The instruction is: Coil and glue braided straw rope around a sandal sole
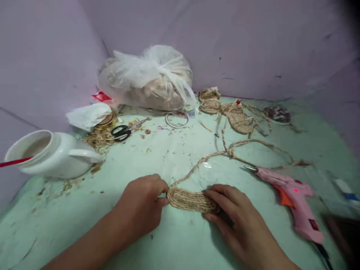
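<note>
A flat oval of coiled braided rope [189, 199], tan and straw-like, lies between my two hands on the table. My left hand [146, 200] is closed at its left end, thumb and fingers pinching the edge where the loose braid leaves the coil. On the right end, my right hand [232, 213] grips the oval with fingers on top and the thumb below. From the left end the loose braid [201, 161] runs up and to the right in a long loop. A pink glue gun [292, 198] with an orange trigger and a lit red light rests right of my right hand.
Scissors [121, 132] lie among scraps at left, near a white jug [64, 153] on its side. Behind stand a tied plastic bag [149, 80] and a tape ring [177, 119]. Several woven pieces [239, 118] lie at the back right, beside a dark round object [278, 114].
</note>
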Demonstrator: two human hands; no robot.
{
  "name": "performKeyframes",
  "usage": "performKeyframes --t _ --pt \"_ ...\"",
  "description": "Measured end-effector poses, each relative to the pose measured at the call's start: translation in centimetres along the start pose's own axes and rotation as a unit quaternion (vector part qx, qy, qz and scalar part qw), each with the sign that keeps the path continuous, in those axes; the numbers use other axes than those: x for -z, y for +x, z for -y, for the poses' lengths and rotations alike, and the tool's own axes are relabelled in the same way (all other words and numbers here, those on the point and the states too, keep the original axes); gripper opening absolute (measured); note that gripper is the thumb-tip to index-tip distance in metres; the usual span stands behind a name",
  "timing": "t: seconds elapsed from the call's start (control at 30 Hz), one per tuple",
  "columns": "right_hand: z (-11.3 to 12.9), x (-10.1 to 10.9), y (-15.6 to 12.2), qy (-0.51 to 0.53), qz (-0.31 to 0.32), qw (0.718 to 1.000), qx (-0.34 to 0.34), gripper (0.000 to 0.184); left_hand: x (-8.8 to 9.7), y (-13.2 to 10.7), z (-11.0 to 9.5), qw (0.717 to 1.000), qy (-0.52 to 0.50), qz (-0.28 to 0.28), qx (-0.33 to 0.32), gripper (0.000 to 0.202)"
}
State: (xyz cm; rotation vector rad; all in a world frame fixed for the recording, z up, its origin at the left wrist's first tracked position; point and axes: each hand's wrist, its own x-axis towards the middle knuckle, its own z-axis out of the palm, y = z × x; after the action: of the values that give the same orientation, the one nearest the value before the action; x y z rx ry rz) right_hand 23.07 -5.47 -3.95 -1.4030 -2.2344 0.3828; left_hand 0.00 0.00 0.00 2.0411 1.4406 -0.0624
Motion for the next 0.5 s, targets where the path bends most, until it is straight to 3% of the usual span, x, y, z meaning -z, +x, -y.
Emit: performKeyframes --t 0.13,0.33,0.5 --pt "0.17 0.32 0.42 0.019 0.005 1.000 0.004 0.025 -0.20 -0.06 -0.11 0.999 0.029 0.008 -0.016 0.010" --pt "0.00 0.17 0.12 -0.006 0.012 1.000 0.000 0.028 0.54 -0.25 0.56 1.000 -0.016 0.008 0.004 0.008" --pt "-0.31 -0.19 -0.49 -0.027 -0.029 0.999 0.027 0.020 0.42 -0.09 0.55 0.987 -0.149 0.059 0.023 0.020"
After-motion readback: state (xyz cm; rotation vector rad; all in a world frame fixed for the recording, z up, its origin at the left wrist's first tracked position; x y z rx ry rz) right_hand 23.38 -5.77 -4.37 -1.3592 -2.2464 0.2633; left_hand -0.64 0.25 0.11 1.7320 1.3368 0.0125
